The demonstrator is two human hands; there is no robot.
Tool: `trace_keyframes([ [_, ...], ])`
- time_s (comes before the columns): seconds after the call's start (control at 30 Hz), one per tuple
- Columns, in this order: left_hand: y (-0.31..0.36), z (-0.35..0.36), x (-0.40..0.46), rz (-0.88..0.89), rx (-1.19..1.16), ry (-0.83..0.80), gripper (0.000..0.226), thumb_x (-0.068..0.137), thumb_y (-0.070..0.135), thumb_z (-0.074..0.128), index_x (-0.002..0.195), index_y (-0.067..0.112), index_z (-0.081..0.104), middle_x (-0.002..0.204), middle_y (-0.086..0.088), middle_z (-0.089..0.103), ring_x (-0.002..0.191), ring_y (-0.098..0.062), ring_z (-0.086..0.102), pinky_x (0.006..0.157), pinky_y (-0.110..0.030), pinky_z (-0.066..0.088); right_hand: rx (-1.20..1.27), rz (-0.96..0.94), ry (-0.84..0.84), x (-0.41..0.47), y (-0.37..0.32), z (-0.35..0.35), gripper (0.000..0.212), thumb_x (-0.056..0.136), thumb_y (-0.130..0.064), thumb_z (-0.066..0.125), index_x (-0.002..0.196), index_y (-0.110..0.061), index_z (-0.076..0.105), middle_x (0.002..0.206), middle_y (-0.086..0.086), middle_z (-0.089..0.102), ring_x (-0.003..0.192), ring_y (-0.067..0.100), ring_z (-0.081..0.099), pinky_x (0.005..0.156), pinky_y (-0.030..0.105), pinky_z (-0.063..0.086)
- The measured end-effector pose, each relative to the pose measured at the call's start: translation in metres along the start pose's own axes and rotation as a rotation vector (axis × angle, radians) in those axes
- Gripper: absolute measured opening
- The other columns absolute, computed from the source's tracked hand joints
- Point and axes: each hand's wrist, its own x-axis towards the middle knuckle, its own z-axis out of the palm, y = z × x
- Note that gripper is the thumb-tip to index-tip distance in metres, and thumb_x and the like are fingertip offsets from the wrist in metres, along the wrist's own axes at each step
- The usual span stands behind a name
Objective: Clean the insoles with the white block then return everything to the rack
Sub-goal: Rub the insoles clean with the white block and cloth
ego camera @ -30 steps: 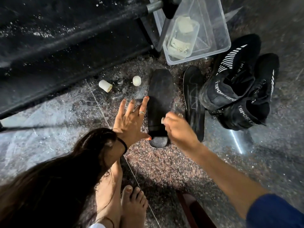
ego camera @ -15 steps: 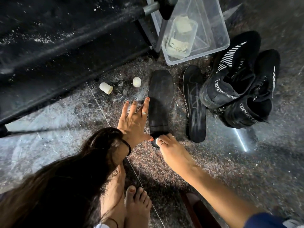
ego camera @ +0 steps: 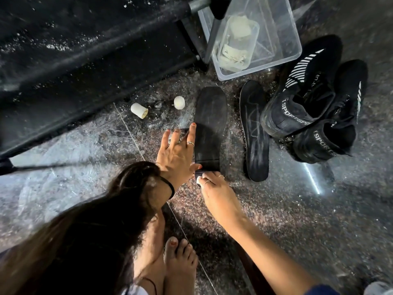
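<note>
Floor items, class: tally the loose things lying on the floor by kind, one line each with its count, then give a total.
Insoles: 2
Shoes: 2
Clear plastic tubs: 1
White lumps lying loose: 2
White block in the right hand: 1
Total: 8

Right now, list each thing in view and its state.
Left insole: flat on floor, held down by left hand.
White block: gripped by right hand, at the heel.
Right insole: flat, untouched.
Shoes: lying together, insoles out.
Clear bin: open.
</note>
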Motion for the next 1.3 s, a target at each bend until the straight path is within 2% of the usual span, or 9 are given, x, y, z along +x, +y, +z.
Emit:
trace_keyframes([
  [0.1,0.000,0.000,0.002,-0.012,0.015,-0.004,0.103,0.091,0.060,0.041,0.140,0.006,-0.032,0.157,-0.013,0.016,0.146,-0.029,-0.002,0.115,-0.046,-0.007,-0.019,0.053,-0.006,-0.001,0.014,-0.007,0.042,0.061,0.000,0.081,0.100,-0.005,0.066,0.097,0.007,0.065,0.082,0.019,0.063,0.067,0.028,0.059],
  [0.27,0.002,-0.001,0.000,-0.006,0.042,0.031,0.103,0.092,0.059,0.042,0.141,0.004,-0.029,0.155,-0.009,0.022,0.145,-0.028,0.002,0.116,-0.045,-0.007,0.003,0.147,0.090,-0.002,0.017,-0.007,0.030,0.065,0.007,0.075,0.093,-0.002,0.068,0.092,0.009,0.065,0.077,0.024,0.062,0.066,0.032,0.057],
  [0.53,0.003,-0.001,0.000,-0.013,0.061,0.034,0.104,0.091,0.060,0.041,0.139,0.003,-0.032,0.154,-0.012,0.025,0.146,-0.028,0.001,0.115,-0.045,-0.008,-0.054,0.002,-0.051,0.002,-0.001,0.003,0.040,0.066,0.000,0.074,0.104,-0.008,0.064,0.102,0.004,0.062,0.089,0.019,0.060,0.078,0.028,0.054],
  [0.67,0.002,-0.002,-0.001,-0.013,0.059,0.032,0.103,0.092,0.059,0.041,0.140,0.004,-0.032,0.155,-0.014,0.021,0.146,-0.029,0.000,0.115,-0.045,-0.008,0.010,-0.062,-0.103,-0.001,0.008,0.000,0.027,0.078,0.002,0.063,0.103,-0.008,0.061,0.107,0.004,0.058,0.091,0.018,0.055,0.073,0.030,0.056],
  [0.83,0.003,-0.003,0.000,-0.012,0.051,0.013,0.102,0.092,0.059,0.041,0.141,0.004,-0.030,0.157,-0.014,0.014,0.146,-0.028,-0.001,0.116,-0.045,-0.008,0.000,-0.101,-0.105,0.001,0.013,-0.011,0.029,0.068,-0.001,0.071,0.096,-0.003,0.064,0.101,0.008,0.064,0.085,0.023,0.062,0.060,0.034,0.059],
  [0.97,0.003,-0.004,-0.001,-0.012,0.043,0.008,0.102,0.091,0.060,0.040,0.140,0.004,-0.031,0.156,-0.014,0.016,0.146,-0.029,-0.001,0.116,-0.045,-0.008,-0.012,-0.040,-0.118,0.001,0.012,-0.008,0.037,0.076,0.000,0.065,0.112,-0.003,0.060,0.116,0.008,0.059,0.097,0.023,0.057,0.077,0.036,0.058],
  [1.13,0.002,-0.002,-0.001,-0.005,0.052,0.029,0.102,0.092,0.058,0.041,0.141,0.004,-0.030,0.155,-0.015,0.020,0.146,-0.029,0.000,0.115,-0.045,-0.008,0.028,-0.033,-0.156,-0.013,0.016,-0.009,0.035,0.070,0.003,0.073,0.100,-0.010,0.060,0.104,0.000,0.057,0.088,0.014,0.054,0.067,0.024,0.057],
  [1.23,0.003,-0.001,0.000,-0.007,0.051,0.042,0.102,0.092,0.058,0.041,0.141,0.004,-0.029,0.156,-0.014,0.019,0.146,-0.028,0.000,0.115,-0.045,-0.008,-0.013,-0.007,-0.133,-0.006,0.027,-0.020,0.038,0.077,0.008,0.064,0.113,-0.003,0.059,0.112,0.006,0.057,0.094,0.018,0.056,0.078,0.031,0.057],
  [1.3,0.003,-0.001,0.000,-0.007,0.039,0.042,0.102,0.092,0.059,0.041,0.141,0.004,-0.029,0.156,-0.013,0.019,0.146,-0.028,0.000,0.115,-0.045,-0.008,-0.030,-0.003,-0.084,0.004,0.031,-0.026,0.034,0.081,0.007,0.060,0.115,-0.001,0.058,0.112,0.008,0.056,0.094,0.021,0.055,0.076,0.036,0.056],
])
